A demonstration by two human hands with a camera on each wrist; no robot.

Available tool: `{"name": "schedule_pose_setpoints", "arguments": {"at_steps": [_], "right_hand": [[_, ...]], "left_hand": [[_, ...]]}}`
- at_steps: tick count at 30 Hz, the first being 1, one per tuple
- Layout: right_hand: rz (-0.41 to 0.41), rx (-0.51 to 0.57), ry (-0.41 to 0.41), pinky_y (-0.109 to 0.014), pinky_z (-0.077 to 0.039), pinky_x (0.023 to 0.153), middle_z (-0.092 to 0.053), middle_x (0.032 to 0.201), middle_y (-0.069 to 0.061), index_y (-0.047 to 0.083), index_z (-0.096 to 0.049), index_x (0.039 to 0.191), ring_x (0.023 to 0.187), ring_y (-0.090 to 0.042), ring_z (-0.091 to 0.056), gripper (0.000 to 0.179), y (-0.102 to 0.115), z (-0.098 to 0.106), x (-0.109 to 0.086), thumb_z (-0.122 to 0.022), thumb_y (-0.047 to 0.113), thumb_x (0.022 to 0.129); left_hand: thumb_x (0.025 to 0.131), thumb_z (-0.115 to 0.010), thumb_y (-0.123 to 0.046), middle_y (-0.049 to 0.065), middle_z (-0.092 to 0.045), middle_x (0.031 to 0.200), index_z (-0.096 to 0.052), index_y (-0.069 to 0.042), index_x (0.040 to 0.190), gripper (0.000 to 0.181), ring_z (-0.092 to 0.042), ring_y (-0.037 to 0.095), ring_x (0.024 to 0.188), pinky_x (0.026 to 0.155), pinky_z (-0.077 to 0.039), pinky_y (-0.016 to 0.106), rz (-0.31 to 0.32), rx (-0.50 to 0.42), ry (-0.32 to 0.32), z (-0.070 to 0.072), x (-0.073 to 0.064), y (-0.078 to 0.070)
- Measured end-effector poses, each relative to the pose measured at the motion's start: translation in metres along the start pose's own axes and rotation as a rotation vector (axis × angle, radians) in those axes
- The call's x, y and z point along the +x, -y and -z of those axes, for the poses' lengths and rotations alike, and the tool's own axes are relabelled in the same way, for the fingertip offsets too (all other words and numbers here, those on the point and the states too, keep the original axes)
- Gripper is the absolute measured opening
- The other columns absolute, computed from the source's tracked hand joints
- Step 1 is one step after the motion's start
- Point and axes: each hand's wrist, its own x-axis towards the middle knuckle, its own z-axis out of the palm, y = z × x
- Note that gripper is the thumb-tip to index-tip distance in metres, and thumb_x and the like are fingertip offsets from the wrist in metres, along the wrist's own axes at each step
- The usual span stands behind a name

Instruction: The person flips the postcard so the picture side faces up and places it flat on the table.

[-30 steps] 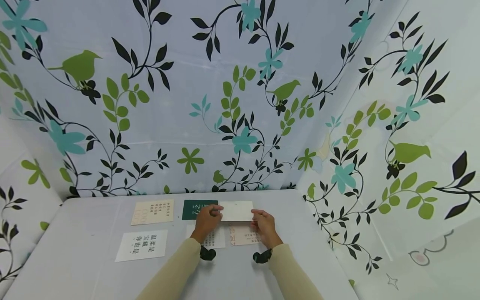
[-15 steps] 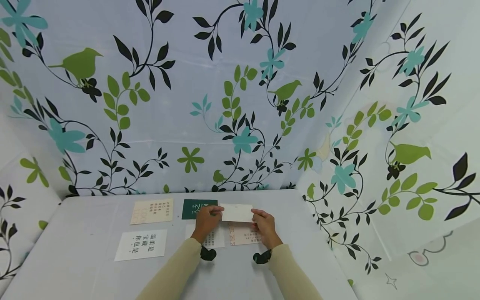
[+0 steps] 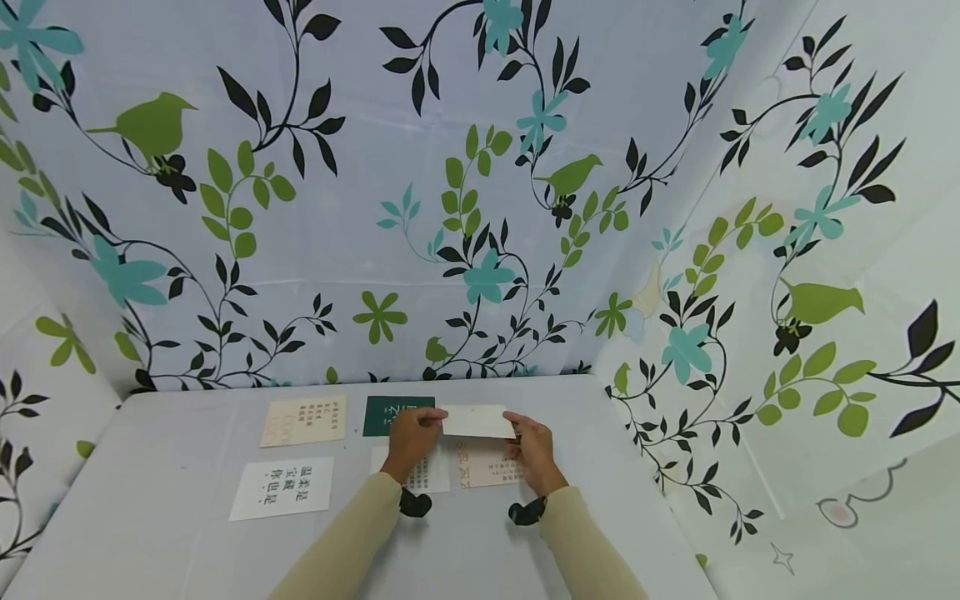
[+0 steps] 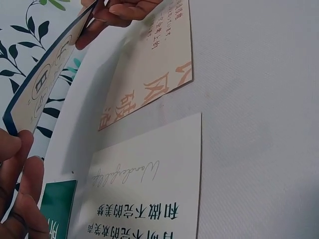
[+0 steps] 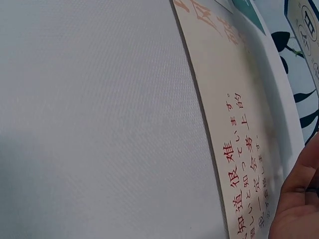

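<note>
My left hand (image 3: pixel 411 442) and right hand (image 3: pixel 534 450) pinch a pale card (image 3: pixel 478 421) by its two short ends, raised above the table. In the head view its plain side shows. From the left wrist view, the card's other face (image 4: pixel 47 74) has ringed characters and a dark blue edge. Beneath lie a cream card with orange and red writing (image 3: pixel 489 467) and a white card with dark writing (image 3: pixel 431 475), partly behind the left hand. A green card (image 3: pixel 386 415) lies at the back, partly covered by the left fingers.
On the left side of the white table (image 3: pixel 165 500) lie a cream card (image 3: pixel 303 421) and a white card with large characters (image 3: pixel 282 489). A patterned cloth (image 3: pixel 337 208) hangs behind the table.
The held card has tilted, its plain side looking narrower in the head view. Its right end and the right hand have moved slightly right and away. The cards on the table stay put.
</note>
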Motion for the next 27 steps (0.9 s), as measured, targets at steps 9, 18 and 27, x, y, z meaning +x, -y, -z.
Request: {"name": "schedule_pose_setpoints", "arguments": {"at_steps": [9,18,27], "right_hand": [[0.022,0.007,0.010,-0.025,-0.054,0.069,-0.073,0.120,-0.006,0.011,-0.075,0.132,0.088,-0.018,-0.064,0.029,-0.004,0.004,0.003,-0.056,0.015,0.111],[0.033,0.008,-0.011,-0.023,-0.055,0.069,-0.071,0.127,-0.013,0.011,-0.075,0.131,0.083,-0.014,-0.064,0.028,-0.007,0.002,0.009,-0.062,0.008,0.106],[0.056,0.003,-0.059,-0.022,-0.053,0.067,-0.070,0.112,-0.009,0.007,-0.074,0.125,0.082,-0.012,-0.064,0.026,-0.003,-0.005,0.007,-0.072,0.019,0.102]], "left_hand": [[0.096,-0.070,-0.007,0.007,-0.081,0.106,-0.084,-0.014,0.107,0.019,-0.071,0.027,0.114,0.106,-0.052,0.050,-0.011,-0.011,-0.023,-0.005,0.004,0.004],[0.097,-0.076,-0.013,0.005,-0.080,0.112,-0.084,-0.018,0.106,0.014,-0.069,0.026,0.120,0.108,-0.050,0.049,-0.001,-0.023,-0.014,-0.007,0.011,0.007],[0.099,-0.074,-0.017,0.008,-0.078,0.115,-0.081,-0.013,0.111,0.015,-0.066,0.027,0.111,0.101,-0.049,0.050,0.012,0.007,-0.029,-0.005,0.009,0.003]]}}
